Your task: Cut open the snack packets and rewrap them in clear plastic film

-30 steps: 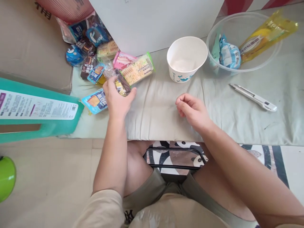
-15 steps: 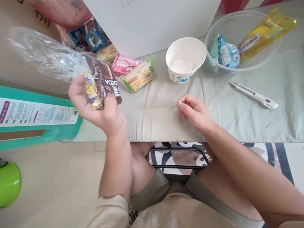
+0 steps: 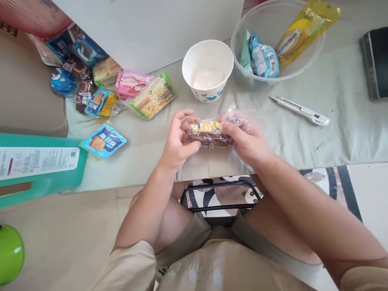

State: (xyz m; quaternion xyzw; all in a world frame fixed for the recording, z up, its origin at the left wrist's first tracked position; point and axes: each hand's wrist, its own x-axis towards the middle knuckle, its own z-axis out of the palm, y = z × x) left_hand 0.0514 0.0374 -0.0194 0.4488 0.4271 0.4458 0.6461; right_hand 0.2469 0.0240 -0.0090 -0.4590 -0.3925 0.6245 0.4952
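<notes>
**A clear-wrapped bundle (image 3: 210, 135) is lying between the left hand (image 3: 177, 141) and the right hand (image 3: 248, 137)**

The step in hand seems to be handling this one bundle with both hands. The right hand is pinching its right end, thumb pressing on top, while loose film (image 3: 238, 119) is bunching around the fingers. The left hand is curving about the opposite end, fingers spread apart from the thumb; whether it is gripping, I cannot tell. The next move probably calls for a firm hold on that end, since the slick wrapper could be slipping if only the right hand is bearing it.

The bundle is showing a yellow strip along its far side and dark brown along its near side, with glossy, wrinkled film covering both. Any lettering is coming out too small to read.

Just beyond the hands a white paper cup (image 3: 209, 95) is standing upright. A white cutter (image 3: 298, 110) is lying ahead and to the right of the right hand, while a green-ended biscuit packet (image 3: 154, 96) is resting beyond and left of the left hand.
</notes>
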